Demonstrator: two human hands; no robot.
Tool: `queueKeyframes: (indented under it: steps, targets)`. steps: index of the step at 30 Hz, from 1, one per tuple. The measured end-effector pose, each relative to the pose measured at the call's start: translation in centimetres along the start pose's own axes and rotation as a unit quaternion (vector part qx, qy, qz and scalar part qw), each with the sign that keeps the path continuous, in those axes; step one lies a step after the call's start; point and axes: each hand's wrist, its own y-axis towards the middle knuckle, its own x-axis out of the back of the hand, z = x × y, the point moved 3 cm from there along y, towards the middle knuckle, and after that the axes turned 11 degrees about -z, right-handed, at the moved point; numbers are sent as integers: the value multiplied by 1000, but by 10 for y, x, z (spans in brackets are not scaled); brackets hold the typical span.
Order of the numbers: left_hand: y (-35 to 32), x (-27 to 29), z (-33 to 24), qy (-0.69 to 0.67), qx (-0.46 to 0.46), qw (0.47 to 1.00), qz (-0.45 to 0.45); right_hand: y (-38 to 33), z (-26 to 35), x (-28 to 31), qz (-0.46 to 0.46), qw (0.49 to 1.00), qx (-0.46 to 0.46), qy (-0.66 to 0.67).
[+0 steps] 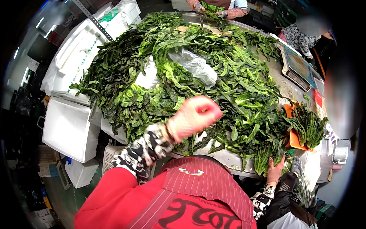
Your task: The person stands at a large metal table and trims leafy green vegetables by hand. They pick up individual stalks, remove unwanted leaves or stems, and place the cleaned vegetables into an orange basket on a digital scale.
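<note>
My left hand (195, 117), in a pink glove slightly smeared by motion, is raised above the pile of leafy greens (244, 97). Its fingers curl toward the thumb in a loose ring, and nothing shows in them. At the table's near right edge is my right hand (273, 171), also in a pinkish glove. The thumb and fingers point up and stand apart, beside a bunch of long green leaves (263, 160). An orange plastic scoop-like container (295, 140) lies just beyond it, with more greens (310, 126) on it.
A neighbour's grey-gloved hand (296, 165) is close to my right hand. Across the metal table (272, 68), another person's gloved hands (221, 14) handle greens. A flat scale (297, 68) stands at the right. Clear plastic bags (194, 66) lie on the pile; white foam boxes (70, 128) stand left.
</note>
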Motion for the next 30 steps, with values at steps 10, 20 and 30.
queueKeyframes:
  steps: [10, 20, 30]
  targets:
    - [120, 150, 47, 543, 97, 823, -134, -9, 120, 69, -82, 994, 66, -14]
    - [116, 136, 59, 577, 40, 809, -107, -26, 190, 46, 72, 981, 116, 137]
    - [9, 32, -20, 337, -430, 830, -107, 20, 327, 74, 248, 784, -50, 568]
